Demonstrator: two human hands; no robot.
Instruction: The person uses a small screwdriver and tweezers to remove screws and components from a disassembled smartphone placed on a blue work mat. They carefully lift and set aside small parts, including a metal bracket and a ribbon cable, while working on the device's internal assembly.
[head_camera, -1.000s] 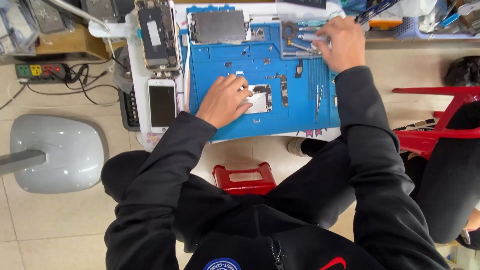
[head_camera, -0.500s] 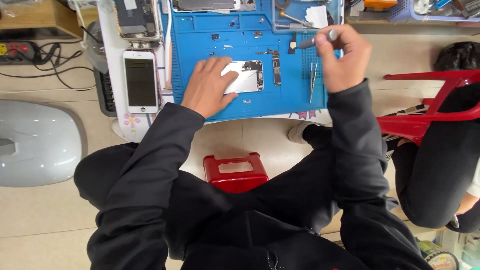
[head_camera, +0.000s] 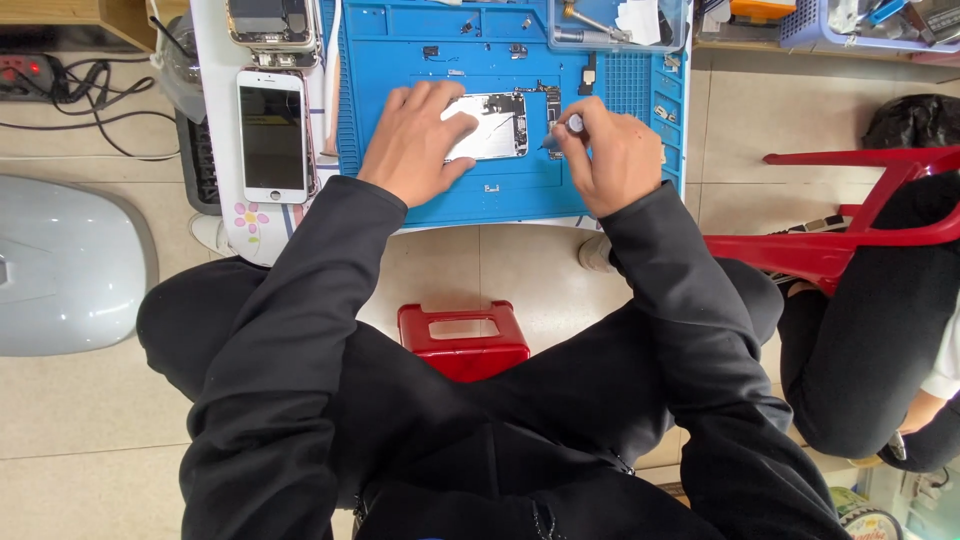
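Pressing flat on the opened phone body (head_camera: 492, 127), the left hand (head_camera: 415, 140) spreads its fingers over the metal shell, pinning it to the blue rubbery work mat (head_camera: 420, 200) that covers the low table. The shell is a thin rectangle, silvery inside, with dark parts along its right edge. The right hand (head_camera: 612, 155) is curled around a slim screwdriver (head_camera: 562, 132), its rounded pale cap showing above the knuckles and its tip angled toward the shell's right edge. Just left of the mat lies a white smartphone (head_camera: 272, 135) with a glossy dark screen. Both sleeves are matte black cloth. Below, between the knees, sits a red plastic stool (head_camera: 463, 342), smooth and boxy.
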